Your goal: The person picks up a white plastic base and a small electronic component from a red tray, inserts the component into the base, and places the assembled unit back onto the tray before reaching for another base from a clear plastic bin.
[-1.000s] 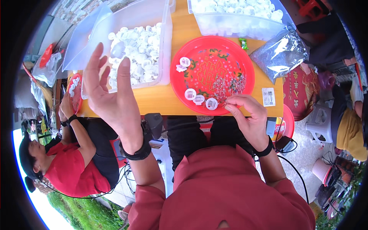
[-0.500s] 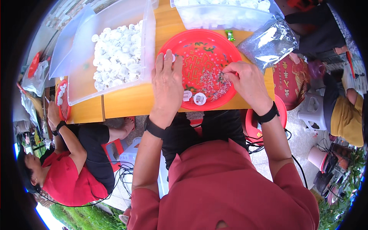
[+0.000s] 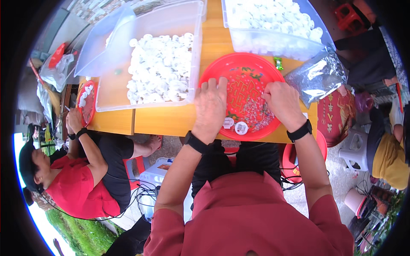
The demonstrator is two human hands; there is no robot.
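A round red tray (image 3: 215,64) with a printed pattern lies on the table in front of me. My left hand (image 3: 210,109) is over its left rim, fingers together and curled down; whatever is under the fingertips is hidden. My right hand (image 3: 282,102) is closed at the tray's right side, thumb and fingers pinched; I cannot make out what is in them. Below it spreads a pile of small, thin clear pieces (image 3: 258,115) with wiry ends. Two white round plastic pieces lie at the near rim: one (image 3: 241,128) flat, the other (image 3: 228,123) beside my left hand.
Clear bins of white round pieces stand at the left (image 3: 196,51) and far right (image 3: 277,38). A shiny plastic bag (image 3: 318,77) and a small green packet (image 3: 278,63) lie right of the tray. A person in red (image 3: 81,187) works at the left over another red tray (image 3: 81,109).
The view has shifted, so the table sits lower and further right. A white round piece seen under my left fingertips is now hidden. My right fingers are more tucked from sight.
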